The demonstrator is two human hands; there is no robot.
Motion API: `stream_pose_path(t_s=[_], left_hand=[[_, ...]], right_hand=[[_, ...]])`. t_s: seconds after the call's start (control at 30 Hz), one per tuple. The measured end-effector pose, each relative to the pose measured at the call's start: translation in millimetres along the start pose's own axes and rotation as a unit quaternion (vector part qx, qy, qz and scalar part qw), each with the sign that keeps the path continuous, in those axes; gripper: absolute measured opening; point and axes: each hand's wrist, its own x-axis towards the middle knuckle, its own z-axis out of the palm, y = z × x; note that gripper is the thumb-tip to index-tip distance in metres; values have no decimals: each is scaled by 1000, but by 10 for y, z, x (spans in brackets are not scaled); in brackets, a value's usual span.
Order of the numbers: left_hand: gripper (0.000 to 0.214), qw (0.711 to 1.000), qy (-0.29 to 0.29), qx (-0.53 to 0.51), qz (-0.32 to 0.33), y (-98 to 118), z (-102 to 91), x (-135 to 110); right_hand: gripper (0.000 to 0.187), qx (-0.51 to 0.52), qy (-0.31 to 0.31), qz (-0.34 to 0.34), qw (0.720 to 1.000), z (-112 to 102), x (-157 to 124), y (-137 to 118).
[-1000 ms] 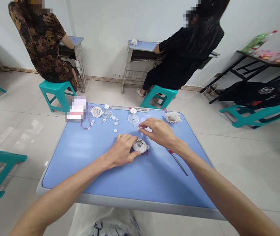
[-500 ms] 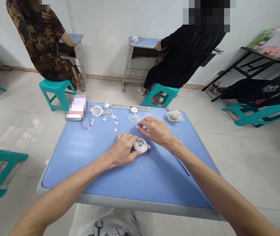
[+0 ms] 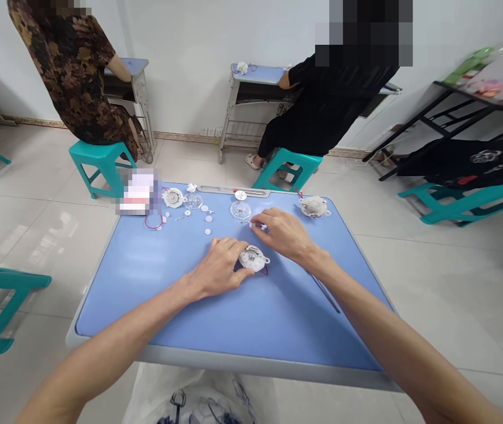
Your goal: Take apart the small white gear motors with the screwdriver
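My left hand point(image 3: 218, 268) is closed on the rim of a round white geared motor point(image 3: 252, 258), which rests on the blue desk with its gear face up and a red wire below. My right hand point(image 3: 284, 232) reaches just beyond it, fingertips pinched at a small white plastic part point(image 3: 252, 224); its exact shape is too small to tell. Near those fingertips lie a clear round cover point(image 3: 240, 210) and a white disc point(image 3: 240, 195). A dark thin rod point(image 3: 326, 294), perhaps a screwdriver, lies partly under my right forearm.
Another white motor point(image 3: 314, 206) sits at the desk's far right, and one more point(image 3: 172, 198) at the far left, beside a second clear cover point(image 3: 193, 201). Several small white gears point(image 3: 208, 219) are scattered there. Two people sit at desks ahead. A plastic bag point(image 3: 202, 400) hangs below the near edge.
My right hand has shifted very slightly to the right, with the small white part at its fingertips. The left hand keeps its hold on the motor.
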Motion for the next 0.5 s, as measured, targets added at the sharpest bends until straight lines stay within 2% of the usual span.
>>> stream_pose_path(t_s=[0.5], left_hand=[[41, 1000, 2, -4, -3, -4, 5, -2]], right_hand=[[23, 12, -7, 22, 1000, -13, -6, -45]])
